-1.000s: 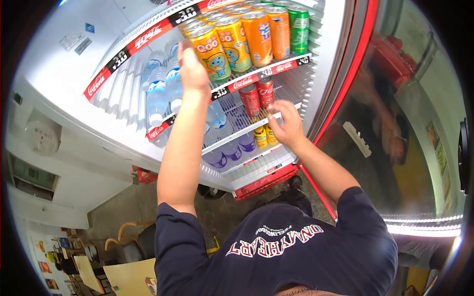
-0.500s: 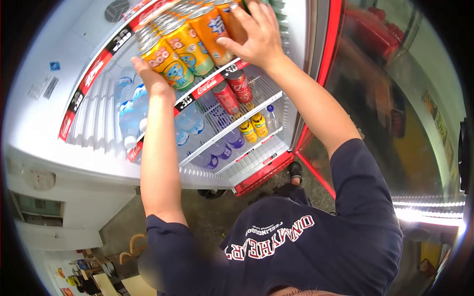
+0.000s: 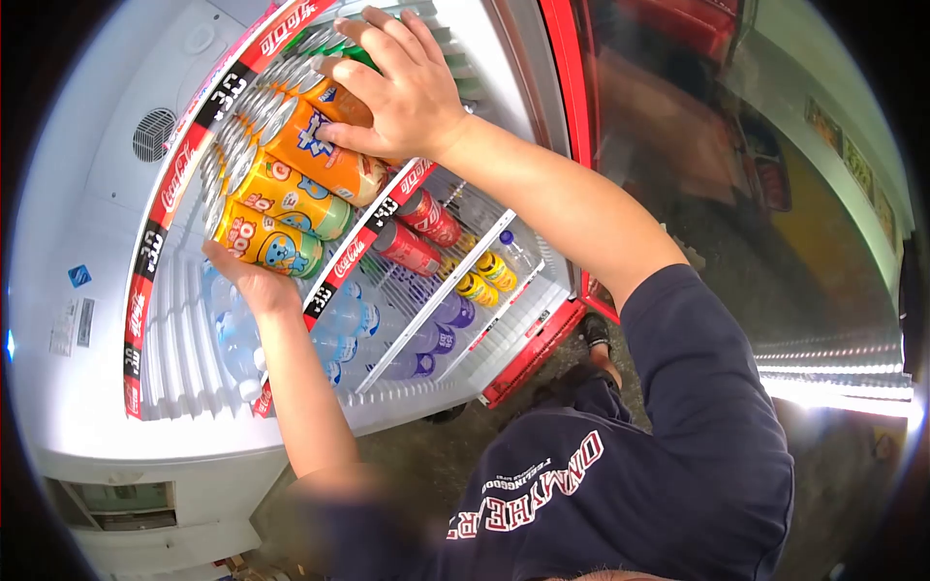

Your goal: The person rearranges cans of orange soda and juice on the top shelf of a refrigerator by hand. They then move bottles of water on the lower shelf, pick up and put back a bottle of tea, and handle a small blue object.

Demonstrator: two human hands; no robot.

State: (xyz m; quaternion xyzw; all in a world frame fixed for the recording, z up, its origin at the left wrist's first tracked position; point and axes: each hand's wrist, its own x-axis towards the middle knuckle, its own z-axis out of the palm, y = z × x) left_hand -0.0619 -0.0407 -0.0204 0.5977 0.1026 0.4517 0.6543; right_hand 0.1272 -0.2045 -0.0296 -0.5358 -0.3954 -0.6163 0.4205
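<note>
My left hand [image 3: 256, 281] rests against the outer side of the end yellow can [image 3: 266, 240], one finger stretched along it and the others mostly hidden. Beside that can stands a second yellow can [image 3: 291, 197], in front of a packed row of cans. My right hand [image 3: 412, 97] is open, fingers spread over the can tops, with its thumb lying on an orange can [image 3: 325, 150]. Green cans [image 3: 329, 39] show beyond its fingertips. All of these cans stand on the upper shelf of a drinks fridge.
A shelf edge with price labels [image 3: 351, 257] runs below the cans. Lower down are red cans [image 3: 426, 218], small yellow bottles [image 3: 494, 271] and water bottles [image 3: 237, 329]. The fridge's glass door [image 3: 668, 194] stands open on the right.
The view has shifted, so the fridge and both hands appear farther left. My right hand's thumb now lies across the orange can's front; my left hand stays beside the end yellow can.
</note>
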